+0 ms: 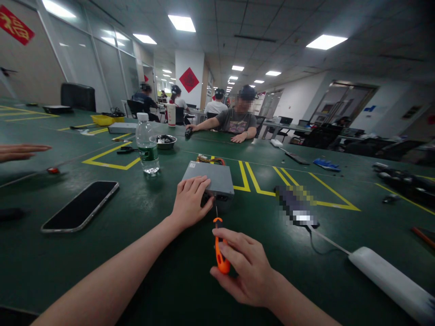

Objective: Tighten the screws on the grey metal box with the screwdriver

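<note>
A grey metal computer power supply sits on the green table, its coloured cables bunched at the far side. My left hand grips its near left corner, fingers over the top and thumb down by the front face. In my right hand is an orange and black screwdriver, held by the handle between thumb and fingers. Its thin shaft points away from me to the near face of the power supply. Whether the tip sits in a screw is too small to tell.
Left of the power supply stand a water bottle and a metal bowl; a phone lies nearer. Rightward are a partly blurred device and a cabled white block. Another person's hand enters at left; a person sits opposite.
</note>
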A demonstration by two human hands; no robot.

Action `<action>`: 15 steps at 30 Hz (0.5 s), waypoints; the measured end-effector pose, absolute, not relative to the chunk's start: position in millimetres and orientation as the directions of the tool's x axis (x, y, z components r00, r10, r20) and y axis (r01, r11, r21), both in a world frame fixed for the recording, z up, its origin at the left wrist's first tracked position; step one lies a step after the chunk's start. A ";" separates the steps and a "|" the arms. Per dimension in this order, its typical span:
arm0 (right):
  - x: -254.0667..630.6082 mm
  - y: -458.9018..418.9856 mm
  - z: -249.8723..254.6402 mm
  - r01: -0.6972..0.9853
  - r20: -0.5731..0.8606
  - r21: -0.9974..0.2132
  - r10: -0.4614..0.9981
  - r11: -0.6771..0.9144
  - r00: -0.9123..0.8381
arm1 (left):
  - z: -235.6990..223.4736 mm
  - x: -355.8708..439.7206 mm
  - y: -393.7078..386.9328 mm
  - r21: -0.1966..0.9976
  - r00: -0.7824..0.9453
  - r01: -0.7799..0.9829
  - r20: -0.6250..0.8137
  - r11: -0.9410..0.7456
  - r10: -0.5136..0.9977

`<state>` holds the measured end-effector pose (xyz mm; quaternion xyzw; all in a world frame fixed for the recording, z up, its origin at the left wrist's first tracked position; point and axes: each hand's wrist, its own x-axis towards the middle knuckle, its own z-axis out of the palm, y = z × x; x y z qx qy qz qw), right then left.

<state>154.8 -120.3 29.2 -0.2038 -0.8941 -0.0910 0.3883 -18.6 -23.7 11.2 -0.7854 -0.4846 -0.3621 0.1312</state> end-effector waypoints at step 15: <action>155.9 -119.9 30.5 0.458 0.743 0.001 0.306 0.889 -0.595 | 11.3 -18.6 -24.2 0.150 0.272 0.854 0.688 -0.499 0.672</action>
